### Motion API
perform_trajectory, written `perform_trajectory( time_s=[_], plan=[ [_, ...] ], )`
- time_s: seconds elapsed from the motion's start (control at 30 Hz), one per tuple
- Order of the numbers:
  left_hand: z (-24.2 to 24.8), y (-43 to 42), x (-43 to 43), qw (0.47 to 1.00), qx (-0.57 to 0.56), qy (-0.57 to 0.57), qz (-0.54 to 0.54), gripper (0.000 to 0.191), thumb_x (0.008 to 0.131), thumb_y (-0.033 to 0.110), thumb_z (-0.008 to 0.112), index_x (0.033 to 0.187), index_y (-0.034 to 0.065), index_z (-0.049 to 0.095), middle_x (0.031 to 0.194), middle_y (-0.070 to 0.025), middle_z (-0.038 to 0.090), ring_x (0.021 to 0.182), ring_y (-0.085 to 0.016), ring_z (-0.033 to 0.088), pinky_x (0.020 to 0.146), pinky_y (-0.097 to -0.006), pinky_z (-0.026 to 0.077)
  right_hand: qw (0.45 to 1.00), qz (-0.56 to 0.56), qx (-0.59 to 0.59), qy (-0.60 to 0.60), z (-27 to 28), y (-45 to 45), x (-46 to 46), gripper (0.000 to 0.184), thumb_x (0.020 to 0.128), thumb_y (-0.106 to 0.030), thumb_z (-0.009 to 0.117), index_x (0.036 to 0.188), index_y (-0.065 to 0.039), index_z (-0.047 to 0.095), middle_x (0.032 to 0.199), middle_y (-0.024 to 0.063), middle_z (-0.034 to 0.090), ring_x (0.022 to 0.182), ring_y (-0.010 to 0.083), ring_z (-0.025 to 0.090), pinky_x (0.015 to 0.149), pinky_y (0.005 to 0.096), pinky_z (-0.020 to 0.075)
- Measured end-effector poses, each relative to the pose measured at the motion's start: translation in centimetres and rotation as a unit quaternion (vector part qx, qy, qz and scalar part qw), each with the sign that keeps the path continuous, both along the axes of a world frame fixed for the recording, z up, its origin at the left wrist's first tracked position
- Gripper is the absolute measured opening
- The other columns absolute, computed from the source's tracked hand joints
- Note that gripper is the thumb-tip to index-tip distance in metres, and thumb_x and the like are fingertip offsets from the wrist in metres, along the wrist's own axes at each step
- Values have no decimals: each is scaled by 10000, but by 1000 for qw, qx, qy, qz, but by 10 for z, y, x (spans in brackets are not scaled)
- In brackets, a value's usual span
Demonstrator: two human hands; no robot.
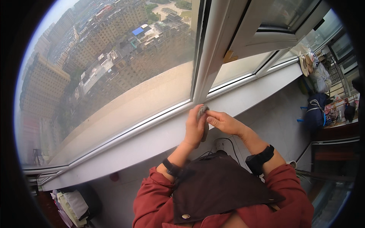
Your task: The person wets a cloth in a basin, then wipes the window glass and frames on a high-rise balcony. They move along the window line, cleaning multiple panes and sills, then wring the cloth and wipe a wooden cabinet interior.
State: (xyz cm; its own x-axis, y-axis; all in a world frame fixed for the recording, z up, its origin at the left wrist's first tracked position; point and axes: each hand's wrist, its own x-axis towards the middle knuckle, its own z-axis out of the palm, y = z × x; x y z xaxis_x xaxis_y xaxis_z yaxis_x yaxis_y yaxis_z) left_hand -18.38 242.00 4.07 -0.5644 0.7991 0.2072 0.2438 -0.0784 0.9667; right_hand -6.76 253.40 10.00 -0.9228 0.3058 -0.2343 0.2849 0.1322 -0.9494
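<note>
My left hand [195, 126] is closed round a crumpled grey-brown cloth [202, 111], part of which hangs below the palm. With its index finger, my right hand [225, 122] reaches to the upper end of the cloth; its thumb is apart, and whether it grips any cloth is unclear. Both hands are above the white windowsill [159, 142], close to the foot of the white window frame [202, 94]. A large window pane [128, 94] stands to the left.
An open window sash [268, 37] juts in at upper right. Bags and shoes [304, 65] lie at the sill's far right end. A dark blue bundle [315, 111] stands beyond the sill. Folded fabric items [72, 205] are at lower left. A black cable [232, 142] runs below my hands.
</note>
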Motion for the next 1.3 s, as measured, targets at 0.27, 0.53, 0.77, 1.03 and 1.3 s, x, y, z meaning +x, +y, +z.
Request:
perform_trajectory(
  time_s=[0.27, 0.53, 0.77, 1.03, 1.3],
  plan=[
    [-56, 63, 14, 910, 121, -185, 352, 585, 1004, 311, 367, 1453, 15, 138, 1467, -197, 247, 1319, -292, 310, 1084, -369, 250, 991, -26, 89, -99, -79, 104, 73, 391, 905, -279, 574, 1191, -11, 565, 1074, 170, 647, 974, 255, 626, 853, 330, 486],
    [-163, 169, 44, 858, -12, -13, 513, 816, 969, 468, 341, 1393, -145, 8, 1443, -350, 113, 1359, -445, 151, 1114, -470, 134, 969, 18, 86, -232, -126, 149, 177, 348, 910, -239, 562, 1171, -9, 569, 1044, 162, 659, 962, 238, 631, 839, 324, 483],
    [-215, 122, 37, 821, -281, 254, 427, 759, 872, 236, 559, 1418, -47, 114, 1446, -240, 252, 1357, -398, 220, 1083, -567, 158, 969, 53, 97, -221, -142, 153, 162, 343, 904, -224, 573, 1167, -3, 567, 1043, 164, 658, 955, 240, 632, 836, 325, 485],
    [-218, 92, 19, 784, -326, 300, 434, 833, 811, 188, 640, 1432, 31, 108, 1468, -183, 231, 1397, -346, 161, 1079, -595, 112, 967, 106, 109, -206, -143, 135, 125, 347, 894, -205, 591, 1171, 3, 561, 1063, 174, 643, 970, 258, 627, 839, 335, 486],
    [-220, -3, -44, 713, -422, 241, 505, 835, 843, 229, 624, 1439, 32, 74, 1500, -187, 173, 1418, -312, 117, 1098, -546, 104, 963, 82, 106, -234, -146, 120, 137, 350, 894, -189, 584, 1172, 20, 552, 1075, 176, 639, 989, 272, 623, 862, 338, 485]
  ],
)
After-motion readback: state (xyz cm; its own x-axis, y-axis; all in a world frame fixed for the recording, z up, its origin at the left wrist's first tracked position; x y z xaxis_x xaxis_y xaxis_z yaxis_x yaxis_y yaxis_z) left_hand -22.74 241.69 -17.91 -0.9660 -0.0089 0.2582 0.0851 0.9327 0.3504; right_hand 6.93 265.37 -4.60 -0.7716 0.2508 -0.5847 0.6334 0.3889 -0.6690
